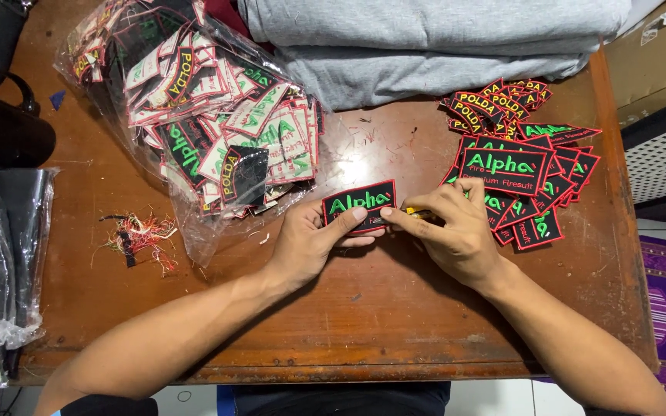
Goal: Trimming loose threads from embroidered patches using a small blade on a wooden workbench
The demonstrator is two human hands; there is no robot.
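Your left hand (306, 239) pinches the black embroidered patch (359, 205) at its near edge in the table's (395, 308) middle, your right hand (456, 231) closes on a small yellow tool (418, 213) touching its right end, and the patch looks light, thin and bendable, so hold its borders.

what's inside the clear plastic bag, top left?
The clear plastic bag holds a heap of embroidered patches, some face up, some showing white backs. Lower layers are covered by the top ones.

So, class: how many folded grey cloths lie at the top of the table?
2: one folded grey cloth on top, the other grey cloth beneath it. More could be hidden past the frame.
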